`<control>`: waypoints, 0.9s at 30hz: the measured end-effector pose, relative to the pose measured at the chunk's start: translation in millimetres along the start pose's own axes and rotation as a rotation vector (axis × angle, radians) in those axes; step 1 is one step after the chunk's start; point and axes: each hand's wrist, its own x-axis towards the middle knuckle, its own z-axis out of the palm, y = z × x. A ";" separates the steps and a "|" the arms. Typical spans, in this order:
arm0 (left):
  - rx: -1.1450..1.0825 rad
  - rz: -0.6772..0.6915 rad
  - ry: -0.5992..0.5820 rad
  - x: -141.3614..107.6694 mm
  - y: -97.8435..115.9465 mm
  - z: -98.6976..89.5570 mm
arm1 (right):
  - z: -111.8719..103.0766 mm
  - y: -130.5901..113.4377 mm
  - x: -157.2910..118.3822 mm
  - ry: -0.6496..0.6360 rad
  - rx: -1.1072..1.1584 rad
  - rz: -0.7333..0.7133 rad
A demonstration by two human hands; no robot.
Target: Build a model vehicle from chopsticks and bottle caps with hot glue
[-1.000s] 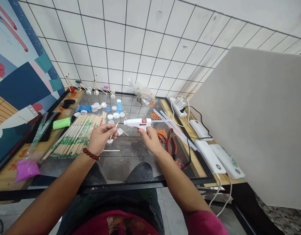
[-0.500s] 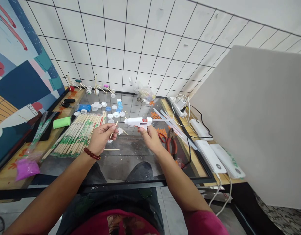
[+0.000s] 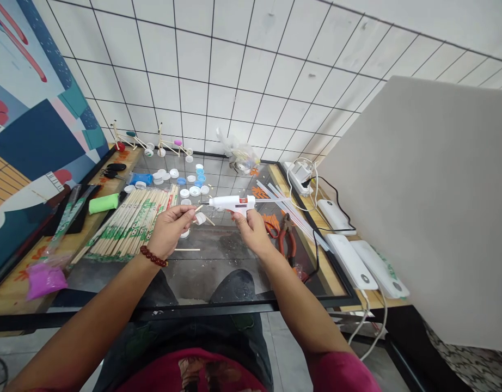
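My right hand (image 3: 250,226) is wrapped round the handle of a white hot glue gun (image 3: 231,203), whose nozzle points left. A clear glue stick (image 3: 271,200) runs out of its back end. Between the thumb and fingers of my left hand (image 3: 174,226) is a short wooden stick (image 3: 199,208), its free end close under the nozzle tip; I cannot tell whether they touch. White bottle caps (image 3: 194,191) lie just beyond my left hand. On the glass tabletop nearer me rests another wooden stick (image 3: 188,250).
Wrapped chopsticks (image 3: 126,223) lie left, beside green clay (image 3: 103,203) and a purple packet (image 3: 47,280). Small stick models (image 3: 169,144) stand at the back. Pliers (image 3: 287,239), spare glue sticks (image 3: 298,216), a power strip (image 3: 298,177) and white power banks (image 3: 351,261) with cables line the right.
The short stick in my left hand has tilted from near upright toward level, its end now pointing right at the nozzle. My right hand and the glue gun have hardly moved.
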 end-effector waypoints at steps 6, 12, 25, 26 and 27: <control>-0.002 0.013 0.050 -0.5 1.2 0.2 | -0.5 -0.1 -0.7 -0.003 -0.015 0.007; -0.003 0.019 0.066 -1.2 1.4 1.0 | -1.9 -1.1 -0.4 -0.008 -0.022 -0.007; -0.042 0.013 0.038 1.0 1.6 0.2 | -1.1 1.1 -0.3 -0.004 -0.019 -0.001; -0.045 0.011 0.035 1.0 1.7 0.2 | -1.0 1.5 -0.4 -0.005 -0.020 0.001; -0.049 0.009 0.032 0.9 1.9 0.2 | -1.0 1.8 -0.5 -0.005 -0.022 0.002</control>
